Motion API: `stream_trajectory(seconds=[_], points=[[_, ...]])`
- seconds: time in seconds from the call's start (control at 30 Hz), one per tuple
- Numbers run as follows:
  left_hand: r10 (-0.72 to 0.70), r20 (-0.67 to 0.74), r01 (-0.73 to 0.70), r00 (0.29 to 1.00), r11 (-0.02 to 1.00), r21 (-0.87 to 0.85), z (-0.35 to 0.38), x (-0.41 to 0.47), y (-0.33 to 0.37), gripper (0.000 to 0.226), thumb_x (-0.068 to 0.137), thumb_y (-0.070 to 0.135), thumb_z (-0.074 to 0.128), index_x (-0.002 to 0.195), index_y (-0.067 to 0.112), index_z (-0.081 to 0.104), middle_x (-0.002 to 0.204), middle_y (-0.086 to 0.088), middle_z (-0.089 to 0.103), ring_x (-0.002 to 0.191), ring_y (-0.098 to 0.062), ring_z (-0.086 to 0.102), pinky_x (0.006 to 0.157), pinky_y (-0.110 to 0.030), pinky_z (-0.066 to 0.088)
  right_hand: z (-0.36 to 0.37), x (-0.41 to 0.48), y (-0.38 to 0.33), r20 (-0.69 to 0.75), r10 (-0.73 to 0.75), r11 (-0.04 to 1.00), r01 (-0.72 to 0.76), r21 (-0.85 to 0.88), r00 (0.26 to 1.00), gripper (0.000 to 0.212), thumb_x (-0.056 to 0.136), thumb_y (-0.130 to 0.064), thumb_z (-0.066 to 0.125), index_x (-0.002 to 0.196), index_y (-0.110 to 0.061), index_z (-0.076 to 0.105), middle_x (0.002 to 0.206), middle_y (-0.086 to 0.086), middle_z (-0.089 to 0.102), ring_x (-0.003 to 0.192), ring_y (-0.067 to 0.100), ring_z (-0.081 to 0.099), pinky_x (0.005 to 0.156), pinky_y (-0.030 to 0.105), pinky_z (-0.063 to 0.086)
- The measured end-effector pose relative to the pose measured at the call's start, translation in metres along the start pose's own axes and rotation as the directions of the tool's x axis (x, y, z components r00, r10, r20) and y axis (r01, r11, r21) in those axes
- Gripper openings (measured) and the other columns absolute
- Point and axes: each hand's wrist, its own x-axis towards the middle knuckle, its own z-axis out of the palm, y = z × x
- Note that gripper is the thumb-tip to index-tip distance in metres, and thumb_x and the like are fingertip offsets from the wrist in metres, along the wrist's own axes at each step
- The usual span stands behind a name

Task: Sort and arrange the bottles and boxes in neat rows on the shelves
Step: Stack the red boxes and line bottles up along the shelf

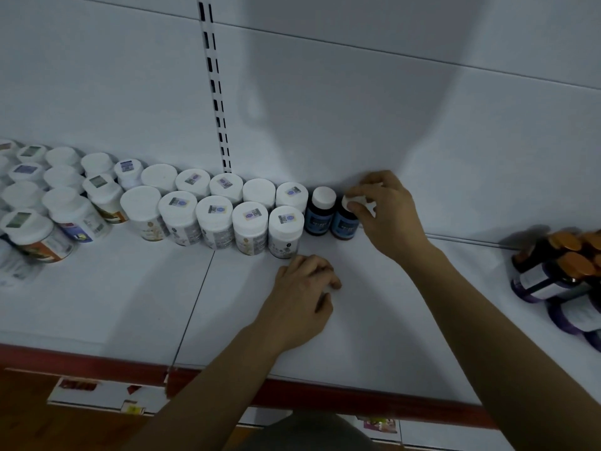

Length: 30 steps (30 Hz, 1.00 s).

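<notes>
A white shelf (130, 304) with a red front edge (357, 395) runs across the view. Nearest, the left hand (300, 294) rests on the shelf with its fingers curled under, nothing visible in it, just in front of the right end of 2 rows of white-capped bottles (250, 227). Behind, 2 dark bottles with blue labels stand upright side by side, continuing the back row to the right. The right hand (387, 209) grips the white cap of the right dark bottle (344, 224), just beside the left dark bottle (320, 213). Far right, well apart, is a cluster of orange-capped bottles (553, 268). Behind everything rises the white back panel (357, 109) with its slotted upright (216, 92).
</notes>
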Motion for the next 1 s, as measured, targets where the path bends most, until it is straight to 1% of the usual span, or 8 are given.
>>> stream_trajectory(seconds=[0.2, 0.37, 0.47, 0.57, 0.7, 0.8, 0.9, 1.0], points=[[-0.01, 0.0, 0.01, 1.0, 1.0, 0.011, -0.002, -0.001, 0.001, 0.021, 0.09, 0.014, 0.061, 0.109, 0.021, 0.068, 0.122, 0.008, 0.053, 0.12, -0.013, 0.043, 0.098, -0.033, 0.033, 0.009, -0.005, 0.002, -0.03, 0.001, 1.0, 0.0, 0.022, 1.0, 0.024, 0.09, -0.014, 0.075, 0.114, -0.012, 0.072, 0.116, 0.006, 0.06, 0.093, 0.017, 0.059, 0.084, 0.028, 0.051], [-0.009, 0.012, 0.009, 1.0, 0.999, 0.038, -0.002, -0.003, 0.001, 0.022, 0.09, 0.013, 0.06, 0.109, 0.022, 0.067, 0.122, 0.008, 0.052, 0.119, -0.015, 0.043, 0.095, -0.035, 0.034, 0.014, -0.016, 0.0, -0.078, -0.036, 0.999, 0.039, 0.036, 0.996, 0.029, 0.088, -0.018, 0.078, 0.114, -0.011, 0.068, 0.117, 0.007, 0.056, 0.093, 0.012, 0.054, 0.079, 0.031, 0.055], [-0.006, 0.07, -0.002, 0.998, 0.994, 0.106, -0.006, -0.002, 0.006, 0.021, 0.093, 0.017, 0.061, 0.113, 0.024, 0.064, 0.124, 0.01, 0.05, 0.119, -0.014, 0.042, 0.094, -0.036, 0.037, -0.001, -0.03, -0.002, -0.086, 0.015, 0.992, -0.004, 0.123, 0.996, 0.042, 0.091, -0.029, 0.076, 0.127, -0.014, 0.059, 0.128, 0.006, 0.051, 0.101, 0.018, 0.059, 0.082, 0.026, 0.051], [0.0, 0.125, -0.022, 0.992, 0.985, 0.169, -0.011, 0.008, 0.015, 0.023, 0.096, 0.023, 0.06, 0.119, 0.025, 0.064, 0.123, 0.01, 0.053, 0.113, -0.015, 0.046, 0.091, -0.037, 0.044, -0.051, -0.052, 0.007, -0.173, 0.114, 0.972, -0.073, 0.225, 0.978, 0.035, 0.096, -0.031, 0.069, 0.127, -0.02, 0.058, 0.124, -0.004, 0.056, 0.102, 0.01, 0.059, 0.083, 0.019, 0.049], [0.067, 0.127, -0.076, 0.99, 0.995, 0.071, 0.008, 0.041, 0.059, 0.026, 0.099, 0.026, 0.058, 0.125, 0.025, 0.062, 0.121, 0.012, 0.057, 0.108, -0.009, 0.052, 0.091, -0.031, 0.047, -0.145, -0.107, 0.062, -0.006, 0.211, 0.976, -0.211, 0.046, 0.977, 0.03, 0.094, -0.03, 0.069, 0.122, -0.026, 0.061, 0.103, -0.009, 0.063, 0.095, 0.008, 0.059, 0.081, 0.023, 0.046], [0.134, 0.125, -0.134, 0.983, 0.991, -0.003, 0.039, 0.078, 0.108, 0.027, 0.1, 0.025, 0.059, 0.127, 0.025, 0.062, 0.12, 0.013, 0.057, 0.11, -0.007, 0.052, 0.094, -0.027, 0.045, -0.215, -0.139, 0.114, -0.038, 0.3, 0.95, -0.302, -0.077, 0.953, 0.035, 0.092, -0.026, 0.069, 0.125, -0.022, 0.059, 0.098, -0.005, 0.064, 0.086, 0.011, 0.058, 0.076, 0.012, 0.043], [0.198, 0.136, -0.19, 0.971, 0.979, -0.072, 0.075, 0.118, 0.164, 0.028, 0.099, 0.028, 0.058, 0.127, 0.025, 0.062, 0.119, 0.015, 0.057, 0.11, -0.006, 0.053, 0.096, -0.027, 0.045, -0.275, -0.16, 0.174, -0.109, 0.382, 0.899, -0.397, -0.187, 0.918, 0.031, 0.094, -0.024, 0.068, 0.124, -0.024, 0.058, 0.097, -0.003, 0.066, 0.081, 0.017, 0.06, 0.073, 0.028, 0.045], [0.253, 0.146, -0.238, 0.957, 0.965, -0.111, 0.103, 0.16, 0.224, 0.03, 0.098, 0.025, 0.061, 0.127, 0.025, 0.062, 0.118, 0.014, 0.056, 0.11, -0.007, 0.054, 0.094, -0.026, 0.044, -0.311, -0.163, 0.235, -0.072, 0.427, 0.85, -0.427, -0.308, 0.901, 0.033, 0.098, -0.031, 0.064, 0.129, -0.023, 0.057, 0.107, 0.003, 0.065, 0.086, 0.019, 0.059, 0.075, 0.03, 0.04]])
